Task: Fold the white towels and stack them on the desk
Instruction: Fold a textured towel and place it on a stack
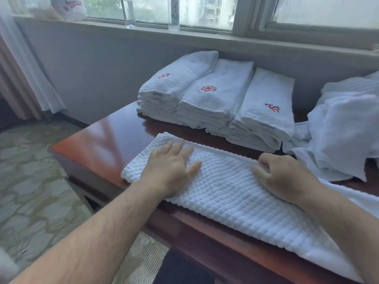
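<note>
Fingers of the left hand (171, 173) lie flat and spread on the waffle-weave towel (229, 193), while the right hand (284, 177) pinches its far hem. The towel stretches along the surface's (106, 144) near edge; three folded stacks (213, 103) line the far edge.

Two bare forearms, no sleeves in view, no watch or bracelet at either wrist. Fine dark hair along the left forearm (106, 228), sparser on the right forearm (346, 226). Left hand (170, 171) broad, short-nailed, with what looks like a thin pale ring on one finger, too blurred to be sure. Right hand (285, 177) ungloved, knuckles rounded, no ring visible. No gloves, tape or markings on either.
</note>
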`<act>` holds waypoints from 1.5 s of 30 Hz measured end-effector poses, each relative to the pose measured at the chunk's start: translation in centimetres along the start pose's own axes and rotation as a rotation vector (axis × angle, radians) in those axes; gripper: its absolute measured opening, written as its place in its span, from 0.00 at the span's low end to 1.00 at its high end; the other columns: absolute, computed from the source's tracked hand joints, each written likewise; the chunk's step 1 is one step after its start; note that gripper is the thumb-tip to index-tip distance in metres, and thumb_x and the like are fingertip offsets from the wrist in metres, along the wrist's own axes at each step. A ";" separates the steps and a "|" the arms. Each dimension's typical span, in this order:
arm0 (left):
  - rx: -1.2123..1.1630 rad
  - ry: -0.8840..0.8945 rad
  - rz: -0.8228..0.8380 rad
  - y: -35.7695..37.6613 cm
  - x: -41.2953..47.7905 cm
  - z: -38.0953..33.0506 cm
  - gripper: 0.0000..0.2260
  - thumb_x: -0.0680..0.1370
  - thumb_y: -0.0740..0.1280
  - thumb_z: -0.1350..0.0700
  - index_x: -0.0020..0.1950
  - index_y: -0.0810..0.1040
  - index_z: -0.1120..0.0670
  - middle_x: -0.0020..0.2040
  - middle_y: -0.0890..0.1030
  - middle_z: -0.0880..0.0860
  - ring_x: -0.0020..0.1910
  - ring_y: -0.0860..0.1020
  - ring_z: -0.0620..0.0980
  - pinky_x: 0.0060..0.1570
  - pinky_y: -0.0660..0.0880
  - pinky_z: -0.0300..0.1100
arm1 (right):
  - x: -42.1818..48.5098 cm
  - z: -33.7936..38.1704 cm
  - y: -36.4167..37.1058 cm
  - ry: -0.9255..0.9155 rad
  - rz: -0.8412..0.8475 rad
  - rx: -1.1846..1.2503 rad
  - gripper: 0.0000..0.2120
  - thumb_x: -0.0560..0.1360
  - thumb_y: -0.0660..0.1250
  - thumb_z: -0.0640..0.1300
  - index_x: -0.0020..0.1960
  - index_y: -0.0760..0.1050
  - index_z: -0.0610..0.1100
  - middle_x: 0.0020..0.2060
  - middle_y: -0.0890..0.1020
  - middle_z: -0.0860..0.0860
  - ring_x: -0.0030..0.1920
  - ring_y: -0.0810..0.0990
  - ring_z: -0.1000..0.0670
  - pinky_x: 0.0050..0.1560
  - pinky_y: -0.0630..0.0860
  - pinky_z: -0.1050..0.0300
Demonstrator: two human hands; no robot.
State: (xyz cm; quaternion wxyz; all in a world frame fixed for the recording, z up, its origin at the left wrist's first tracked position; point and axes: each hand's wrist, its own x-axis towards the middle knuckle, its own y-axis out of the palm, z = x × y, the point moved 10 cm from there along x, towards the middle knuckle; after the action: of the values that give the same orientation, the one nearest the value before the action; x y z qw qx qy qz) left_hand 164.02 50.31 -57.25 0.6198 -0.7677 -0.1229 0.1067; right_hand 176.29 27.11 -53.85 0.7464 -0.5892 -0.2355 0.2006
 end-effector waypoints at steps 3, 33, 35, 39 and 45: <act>0.019 -0.010 -0.009 0.0 0.0 0.1 0.33 0.79 0.41 0.30 0.82 0.48 0.41 0.83 0.46 0.45 0.81 0.43 0.47 0.79 0.44 0.54 | -0.1 -0.3 -0.5 -0.072 -0.044 0.036 0.12 0.80 0.58 0.61 0.44 0.69 0.55 0.36 0.75 0.59 0.39 0.73 0.54 0.40 0.66 0.52; 0.036 0.670 0.075 5.9 -4.1 -36.6 0.32 0.83 0.48 0.36 0.83 0.46 0.48 0.83 0.40 0.53 0.81 0.38 0.50 0.78 0.40 0.56 | -16.6 -25.8 -11.1 0.379 -0.374 -0.208 0.19 0.79 0.60 0.63 0.40 0.66 0.49 0.36 0.76 0.54 0.43 0.76 0.44 0.53 0.66 0.45; 0.051 0.688 0.101 6.1 -4.3 -36.5 0.32 0.82 0.46 0.35 0.83 0.44 0.47 0.82 0.38 0.52 0.80 0.35 0.49 0.78 0.38 0.55 | -15.9 -26.4 -11.2 0.417 -0.323 -0.277 0.19 0.79 0.60 0.65 0.46 0.72 0.49 0.44 0.80 0.51 0.50 0.76 0.44 0.54 0.64 0.46; 0.068 0.669 0.145 6.7 -4.3 -36.0 0.33 0.81 0.43 0.33 0.83 0.43 0.46 0.82 0.37 0.51 0.80 0.34 0.48 0.78 0.37 0.56 | -17.0 -27.9 -10.3 0.594 -0.287 -0.269 0.25 0.77 0.60 0.69 0.61 0.75 0.51 0.59 0.77 0.49 0.63 0.70 0.44 0.63 0.64 0.45; 0.032 0.716 0.180 7.0 -4.2 -40.9 0.30 0.83 0.46 0.37 0.83 0.45 0.47 0.83 0.42 0.53 0.81 0.40 0.53 0.78 0.39 0.58 | -21.3 -29.9 -10.2 0.797 -0.337 -0.202 0.26 0.81 0.56 0.58 0.74 0.66 0.45 0.71 0.71 0.44 0.71 0.66 0.40 0.68 0.64 0.40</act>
State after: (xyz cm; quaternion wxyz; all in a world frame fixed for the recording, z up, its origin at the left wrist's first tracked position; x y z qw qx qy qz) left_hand 173.40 9.71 -55.52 0.6235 -0.7543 0.1718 -0.1127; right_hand 176.85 -11.00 -52.17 0.7398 -0.6439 -0.0406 -0.1910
